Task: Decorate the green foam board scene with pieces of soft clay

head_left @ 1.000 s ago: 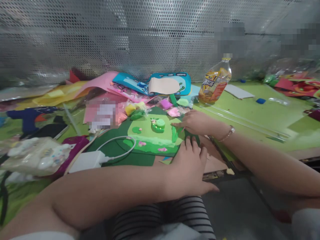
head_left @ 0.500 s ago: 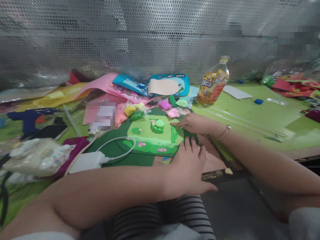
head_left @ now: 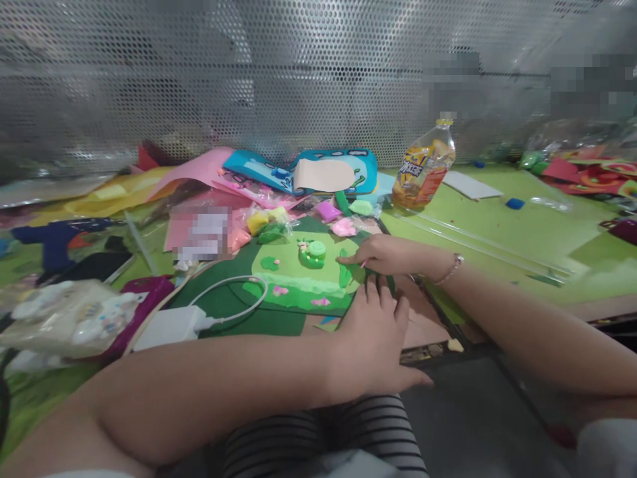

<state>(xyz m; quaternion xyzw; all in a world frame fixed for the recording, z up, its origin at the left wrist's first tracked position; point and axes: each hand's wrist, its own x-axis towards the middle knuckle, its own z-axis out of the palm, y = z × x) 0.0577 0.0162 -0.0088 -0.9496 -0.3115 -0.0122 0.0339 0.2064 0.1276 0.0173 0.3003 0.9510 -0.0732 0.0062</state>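
A light green panel [head_left: 286,262] on dark green card [head_left: 219,292] carries a soft clay picture: a green snail [head_left: 316,250], a leafy blob [head_left: 270,263], pink flowers [head_left: 321,302] and a darker green band along the bottom. My left hand [head_left: 375,332] lies flat over the card's lower right corner, fingers spread, thumb pointing right. Above it, my right hand [head_left: 375,254] reaches in from the right. Its index finger is stretched out and touches a green clay strip [head_left: 344,272] at the panel's right side. The other fingers curl under, partly hidden.
Behind the card lie bagged clay lumps [head_left: 327,211] and blue picture sheets [head_left: 328,166]. A snack-filled plastic bottle [head_left: 423,169] stands at right, near clear rods [head_left: 488,245]. At left are a white charger [head_left: 169,325], a phone [head_left: 94,267] and a blue glue gun [head_left: 52,242].
My right index finger has shifted slightly down along the green strip. My left hand stays on the card's corner.
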